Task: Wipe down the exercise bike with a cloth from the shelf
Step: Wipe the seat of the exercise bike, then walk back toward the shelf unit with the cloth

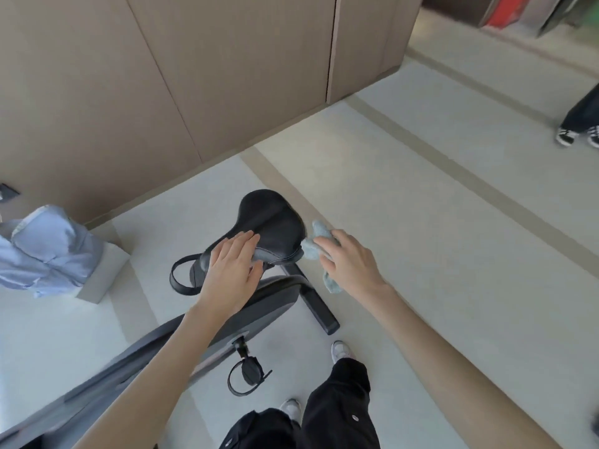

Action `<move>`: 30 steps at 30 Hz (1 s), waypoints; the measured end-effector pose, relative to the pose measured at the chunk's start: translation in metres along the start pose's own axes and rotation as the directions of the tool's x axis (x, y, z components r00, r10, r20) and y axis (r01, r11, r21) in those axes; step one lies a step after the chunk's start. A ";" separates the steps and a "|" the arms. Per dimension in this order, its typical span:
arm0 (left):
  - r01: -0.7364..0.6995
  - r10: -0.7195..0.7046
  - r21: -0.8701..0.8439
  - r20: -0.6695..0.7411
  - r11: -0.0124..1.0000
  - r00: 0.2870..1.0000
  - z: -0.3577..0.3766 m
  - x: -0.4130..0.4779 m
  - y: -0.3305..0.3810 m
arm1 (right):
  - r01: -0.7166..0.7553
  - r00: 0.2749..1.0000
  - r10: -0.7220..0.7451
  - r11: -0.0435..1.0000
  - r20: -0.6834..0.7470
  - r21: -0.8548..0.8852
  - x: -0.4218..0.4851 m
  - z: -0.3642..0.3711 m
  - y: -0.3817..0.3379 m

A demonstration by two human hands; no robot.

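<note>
Both hands are at the saddle (269, 215), mid-frame. The left hand (231, 273) lies flat with straight fingers over its narrow nose, bracing and gripping nothing. The right hand (348, 264) has its fingers curled round a bunched pale blue cloth (319, 233), which touches the saddle's right edge.

Nearest, at the bottom of the frame, are my black trousers and 2 light shoes. Just above them is a pedal (248, 372) with its strap, then the exercise bike's grey frame (272, 303), which runs off toward the lower left.

The saddle's long axis runs from lower left (the nose) to upper right (the broad end). The cloth is on its right side, so I judge the next wipe goes leftward across the top, led by the right hand, which is nearer.

The bike's front end is cut off, and my left forearm hides part of the frame. Under my left fingertips is a grey strip; I cannot tell whether it is cloth or saddle.

Farther left, blue fabric (48, 251) is heaped on a box. Beyond are brown wall panels (194, 76) and, at upper right, another person's leg (580, 118).
</note>
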State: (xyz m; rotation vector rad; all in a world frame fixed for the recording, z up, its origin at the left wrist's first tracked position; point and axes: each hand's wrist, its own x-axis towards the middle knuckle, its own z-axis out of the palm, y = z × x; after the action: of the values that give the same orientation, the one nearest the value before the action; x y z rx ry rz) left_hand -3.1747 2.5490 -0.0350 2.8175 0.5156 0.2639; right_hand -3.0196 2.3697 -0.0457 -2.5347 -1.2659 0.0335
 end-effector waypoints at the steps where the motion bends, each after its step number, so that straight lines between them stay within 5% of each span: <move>1: -0.046 0.046 -0.005 0.002 0.999 0.999 -0.001 0.005 0.010 | -0.049 0.998 0.050 0.999 -0.024 0.012 -0.011 -0.008 0.008; 8: -0.407 0.409 -0.057 0.032 0.912 0.912 0.003 0.042 0.110 | -0.383 0.902 0.384 0.923 -0.199 0.043 -0.097 -0.065 0.056; 16: -0.683 0.691 -0.150 -0.004 0.714 0.723 0.015 0.067 0.240 | -0.665 0.654 0.641 0.741 -0.401 0.100 -0.191 -0.131 0.091; 24: -0.832 0.833 -0.124 -0.062 0.541 0.550 0.026 0.093 0.362 | -0.780 0.447 0.709 0.608 -0.545 0.151 -0.246 -0.192 0.146; 30: -0.859 0.858 -0.143 -0.089 0.492 0.506 0.040 0.134 0.454 | -0.803 0.356 0.683 0.572 -0.638 0.165 -0.263 -0.238 0.216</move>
State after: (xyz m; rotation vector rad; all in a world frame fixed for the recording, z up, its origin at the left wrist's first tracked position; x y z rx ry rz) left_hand -2.8969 2.1797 0.0762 2.6294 -0.9656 0.4658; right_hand -2.9755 1.9798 0.0900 -2.6418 0.2556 -0.7321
